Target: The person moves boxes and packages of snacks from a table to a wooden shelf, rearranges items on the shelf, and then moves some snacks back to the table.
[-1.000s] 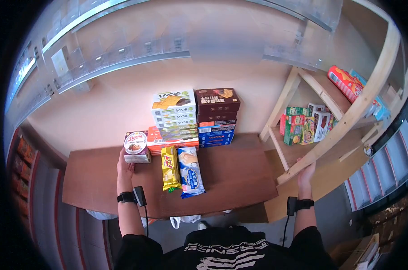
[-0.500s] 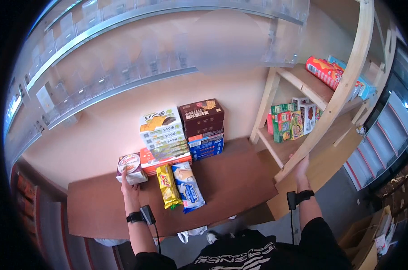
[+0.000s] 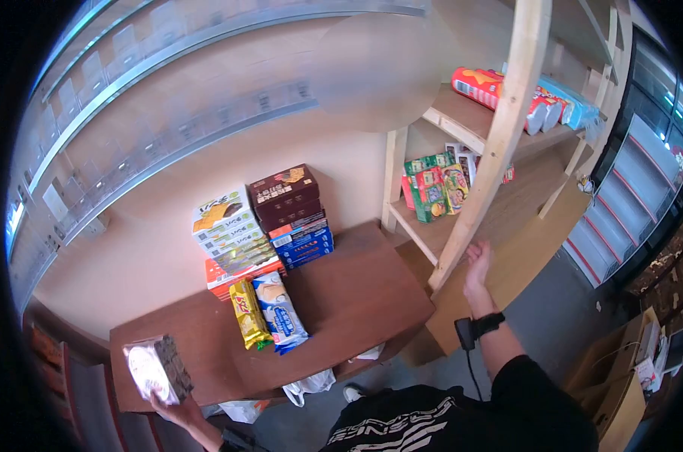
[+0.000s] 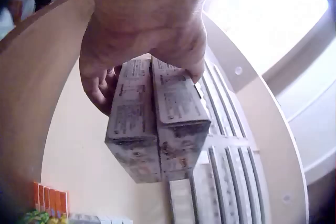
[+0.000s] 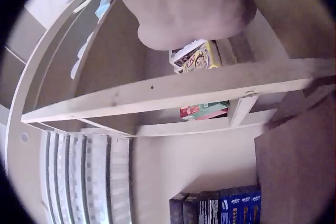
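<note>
In the head view my left hand (image 3: 181, 410) grips a pair of cookie boxes (image 3: 177, 369) above the left end of the brown table (image 3: 356, 301). The left wrist view shows the two boxes (image 4: 157, 113) side by side, with the thumb and fingers around their near end. A white round label faces up on the box top. Beside the front post of the wooden shelf (image 3: 499, 151) is my right hand (image 3: 477, 267), holding nothing, its fingers loosely bent. The right wrist view shows that hand (image 5: 194, 14) over the shelf's rail, fingertips hidden.
On the table lie a yellow biscuit pack (image 3: 249, 313) and a blue-white wafer pack (image 3: 279, 313), before stacks of white boxes (image 3: 228, 233) and brown boxes (image 3: 285, 192). Green-red boxes (image 3: 430, 192) and red packs (image 3: 477, 84) sit on the shelf. A clear-fronted rack (image 3: 168, 162) hangs above.
My left hand has lifted the cookie boxes off the table, moving left and toward me. The head view has swung right. My right hand has stayed near the shelf post and come off it.
</note>
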`<state>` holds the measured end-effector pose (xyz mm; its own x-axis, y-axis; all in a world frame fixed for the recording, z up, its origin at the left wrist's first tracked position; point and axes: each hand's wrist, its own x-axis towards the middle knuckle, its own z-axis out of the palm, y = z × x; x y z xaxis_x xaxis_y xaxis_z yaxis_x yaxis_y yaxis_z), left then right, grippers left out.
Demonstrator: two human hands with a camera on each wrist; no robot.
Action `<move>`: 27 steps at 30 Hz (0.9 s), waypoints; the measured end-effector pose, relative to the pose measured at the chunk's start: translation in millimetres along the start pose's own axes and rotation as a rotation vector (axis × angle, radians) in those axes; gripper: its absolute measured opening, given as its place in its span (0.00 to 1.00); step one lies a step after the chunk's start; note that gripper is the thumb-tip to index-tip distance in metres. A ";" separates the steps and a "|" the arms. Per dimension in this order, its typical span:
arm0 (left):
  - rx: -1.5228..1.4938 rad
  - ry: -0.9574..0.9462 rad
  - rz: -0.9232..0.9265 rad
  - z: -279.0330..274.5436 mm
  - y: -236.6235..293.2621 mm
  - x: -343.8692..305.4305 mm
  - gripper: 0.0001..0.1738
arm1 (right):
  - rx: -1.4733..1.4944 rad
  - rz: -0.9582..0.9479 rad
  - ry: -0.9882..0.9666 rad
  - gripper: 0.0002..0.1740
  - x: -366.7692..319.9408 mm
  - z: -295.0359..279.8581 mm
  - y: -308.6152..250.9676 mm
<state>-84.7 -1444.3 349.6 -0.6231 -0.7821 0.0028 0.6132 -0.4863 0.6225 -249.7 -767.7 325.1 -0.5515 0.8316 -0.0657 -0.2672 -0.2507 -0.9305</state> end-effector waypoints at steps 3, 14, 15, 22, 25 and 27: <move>0.199 0.013 0.140 -15.5 14.5 -42.6 0.33 | -0.051 0.162 -0.007 0.21 -18.7 -46.1 4.1; 0.293 -0.527 -0.630 153.4 -144.4 -302.6 0.34 | -0.310 0.522 -1.373 0.26 -69.7 -169.0 -87.8; 0.390 -0.515 -0.737 156.6 -167.6 -325.8 0.32 | -0.189 0.576 -1.354 0.28 -71.0 -181.5 -88.6; 0.636 -1.044 -0.895 201.8 -286.1 -497.0 0.24 | -0.134 0.408 -0.964 0.33 -59.4 -276.2 -118.3; 0.617 -1.175 -0.972 218.5 -306.8 -546.5 0.24 | -0.122 0.480 -0.790 0.34 -40.0 -319.4 -132.0; 0.629 -1.205 -1.005 225.1 -315.6 -574.3 0.25 | -0.056 0.497 -0.686 0.36 -31.9 -342.8 -143.0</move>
<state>-29.7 -753.9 327.7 -0.7893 0.5830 -0.1926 -0.3172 -0.1187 0.9409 76.9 -588.5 336.7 -0.9564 0.1423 -0.2551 0.1623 -0.4671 -0.8692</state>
